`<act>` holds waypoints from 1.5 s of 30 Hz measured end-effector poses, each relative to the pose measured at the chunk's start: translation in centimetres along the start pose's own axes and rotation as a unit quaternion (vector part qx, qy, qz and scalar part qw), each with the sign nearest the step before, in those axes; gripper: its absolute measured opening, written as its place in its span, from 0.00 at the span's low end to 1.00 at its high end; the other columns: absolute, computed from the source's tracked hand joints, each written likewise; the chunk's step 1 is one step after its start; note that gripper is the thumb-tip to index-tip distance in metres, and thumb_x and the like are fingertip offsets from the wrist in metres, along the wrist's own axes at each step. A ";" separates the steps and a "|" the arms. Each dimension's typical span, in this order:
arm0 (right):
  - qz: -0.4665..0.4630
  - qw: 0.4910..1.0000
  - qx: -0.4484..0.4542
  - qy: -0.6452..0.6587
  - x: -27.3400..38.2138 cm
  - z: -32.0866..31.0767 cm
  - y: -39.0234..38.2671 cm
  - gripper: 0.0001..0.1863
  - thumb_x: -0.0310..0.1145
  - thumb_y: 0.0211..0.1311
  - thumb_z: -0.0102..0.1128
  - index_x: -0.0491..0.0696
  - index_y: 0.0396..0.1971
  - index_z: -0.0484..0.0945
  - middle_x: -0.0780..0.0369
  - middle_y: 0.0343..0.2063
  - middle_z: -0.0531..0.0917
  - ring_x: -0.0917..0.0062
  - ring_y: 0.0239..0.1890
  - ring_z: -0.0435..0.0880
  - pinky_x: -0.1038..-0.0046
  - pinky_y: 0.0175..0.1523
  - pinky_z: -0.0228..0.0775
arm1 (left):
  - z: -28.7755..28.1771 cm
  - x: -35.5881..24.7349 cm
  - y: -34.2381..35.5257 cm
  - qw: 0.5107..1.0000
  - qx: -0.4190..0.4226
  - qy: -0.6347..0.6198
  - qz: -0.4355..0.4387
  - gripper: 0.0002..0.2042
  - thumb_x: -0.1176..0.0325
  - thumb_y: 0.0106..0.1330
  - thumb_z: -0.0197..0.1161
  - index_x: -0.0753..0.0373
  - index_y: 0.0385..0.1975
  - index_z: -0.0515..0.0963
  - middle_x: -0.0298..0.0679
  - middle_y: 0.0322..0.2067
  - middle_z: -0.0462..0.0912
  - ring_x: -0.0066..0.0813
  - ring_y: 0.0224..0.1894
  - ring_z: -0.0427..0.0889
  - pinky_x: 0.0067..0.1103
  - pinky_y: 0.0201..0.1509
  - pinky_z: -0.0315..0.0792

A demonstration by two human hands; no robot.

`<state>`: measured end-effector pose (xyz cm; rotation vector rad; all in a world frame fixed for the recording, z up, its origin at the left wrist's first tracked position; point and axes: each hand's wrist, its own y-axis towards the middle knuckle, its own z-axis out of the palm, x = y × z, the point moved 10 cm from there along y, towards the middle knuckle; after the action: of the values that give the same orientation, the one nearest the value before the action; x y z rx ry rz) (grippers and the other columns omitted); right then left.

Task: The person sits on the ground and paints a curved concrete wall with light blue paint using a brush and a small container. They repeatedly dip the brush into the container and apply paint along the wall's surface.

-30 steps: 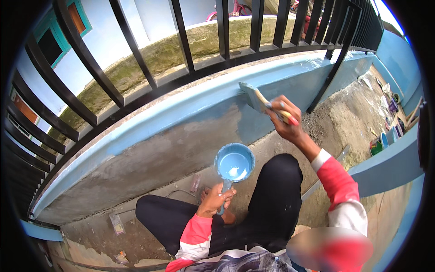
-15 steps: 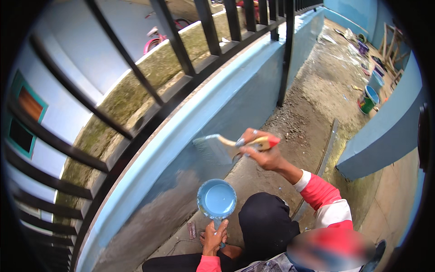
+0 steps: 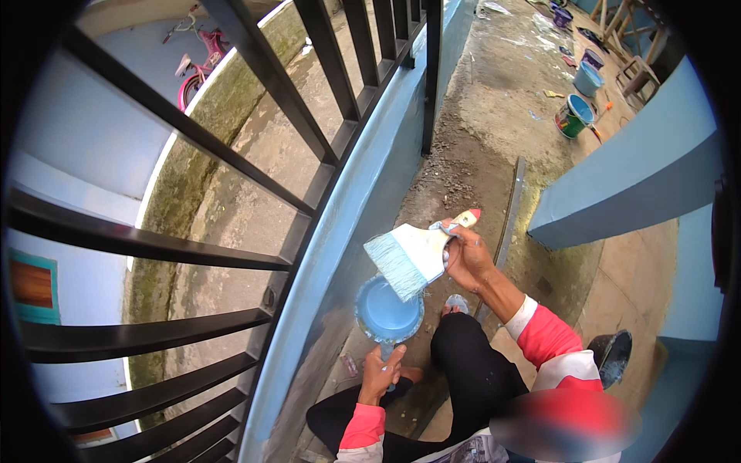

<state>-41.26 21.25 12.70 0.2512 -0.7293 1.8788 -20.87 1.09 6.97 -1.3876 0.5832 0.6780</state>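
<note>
My left hand (image 3: 380, 370) grips the handle of a round blue dipper (image 3: 374, 316) with light blue paint inside, low beside the wall. My right hand (image 3: 467, 258) is closed on a wide paintbrush (image 3: 401, 258) with a cream, red-tipped handle. The brush's pale blue bristles hang above the dipper's far rim, partly covering it; whether they touch it I cannot tell. The low blue wall (image 3: 347, 239), with grey unpainted patches lower down, runs along my left, just past the dipper.
A black railing (image 3: 231, 251) tops the wall, with a pink bicycle (image 3: 204, 58) beyond. Ahead are several buckets (image 3: 575, 116), scattered scraps and a wooden frame. A blue pillar base (image 3: 610, 193), a long metal strip (image 3: 509, 216) and a black tub (image 3: 610, 363) lie to my right.
My view has swung rightward along the wall. The brush has come away from the wall's face to above the dipper, bristles now tilted down toward it; my left hand still holds the dipper.
</note>
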 end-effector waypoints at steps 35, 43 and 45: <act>-0.128 0.928 -0.118 0.330 -20.4 36.4 -51.7 0.09 0.29 0.64 0.56 0.47 0.44 0.74 0.62 0.40 0.80 0.72 0.48 0.80 0.69 0.56 0.70 | -25.5 -5.7 -44.0 0.985 0.110 0.134 -0.019 0.28 0.71 0.62 0.69 0.69 0.62 0.70 0.40 0.54 0.80 0.29 0.54 0.78 0.26 0.58 0.72; -0.101 0.927 -0.164 0.323 -22.0 35.2 -57.0 0.10 0.29 0.65 0.57 0.46 0.44 0.74 0.60 0.42 0.80 0.67 0.51 0.79 0.64 0.63 0.66 | -22.0 -6.2 -51.4 0.982 0.112 0.154 -0.023 0.10 0.67 0.66 0.66 0.66 0.39 0.76 0.31 0.19 0.76 0.17 0.15 0.70 0.17 0.16 0.61; -0.102 0.935 -0.172 0.294 -21.5 34.0 -58.4 0.10 0.33 0.67 0.56 0.46 0.45 0.74 0.59 0.44 0.82 0.66 0.53 0.80 0.63 0.65 0.66 | -19.5 -7.5 -53.8 0.985 0.096 0.143 -0.021 0.11 0.64 0.69 0.64 0.64 0.31 0.73 0.28 0.15 0.67 0.16 0.12 0.63 0.18 0.13 0.57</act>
<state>14.60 -0.18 50.68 -0.4317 -0.5709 1.4796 13.70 -21.93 47.04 -1.3199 0.8229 0.3775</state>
